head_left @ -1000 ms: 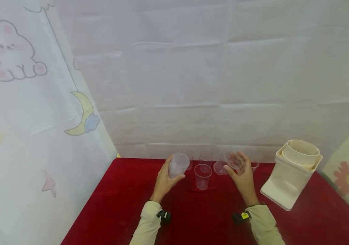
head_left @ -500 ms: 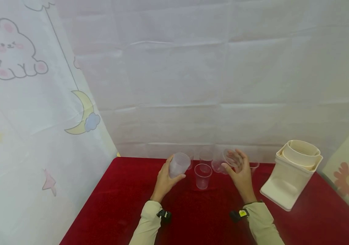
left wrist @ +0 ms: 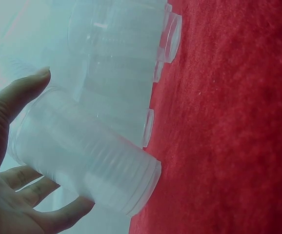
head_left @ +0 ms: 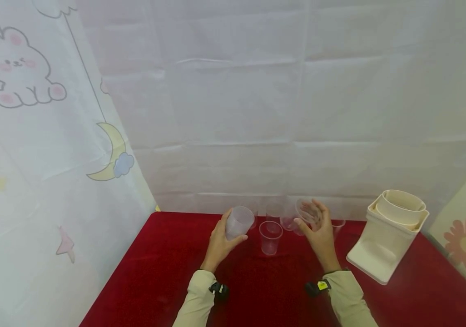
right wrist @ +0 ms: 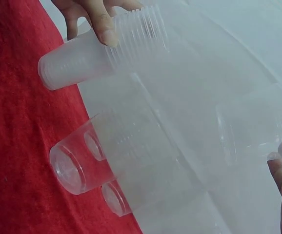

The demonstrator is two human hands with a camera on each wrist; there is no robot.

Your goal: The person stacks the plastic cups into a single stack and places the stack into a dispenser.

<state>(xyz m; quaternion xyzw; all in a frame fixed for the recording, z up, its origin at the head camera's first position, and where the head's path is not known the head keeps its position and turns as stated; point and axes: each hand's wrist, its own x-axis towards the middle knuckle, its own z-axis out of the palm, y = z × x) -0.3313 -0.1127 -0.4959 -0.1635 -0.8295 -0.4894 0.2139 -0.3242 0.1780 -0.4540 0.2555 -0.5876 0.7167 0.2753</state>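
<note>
My left hand grips a stack of nested clear plastic cups, tilted and lifted above the cloth; several close-set rims show in the right wrist view. In my right hand a clear plastic cup is held tilted, fingers behind it and thumb in front. Between the hands, one clear cup stands upright on the red cloth. Behind it stand more clear cups, faint against the pale backdrop. Another cup is partly hidden behind the right hand.
A cream plastic holder with a round ring on top stands at the right of the red-covered table. A pale wall sheet hangs right behind the cups. The left wall has printed drawings.
My right hand has shifted slightly left with its cup. The left hand keeps its grip on the stack and has barely moved.
</note>
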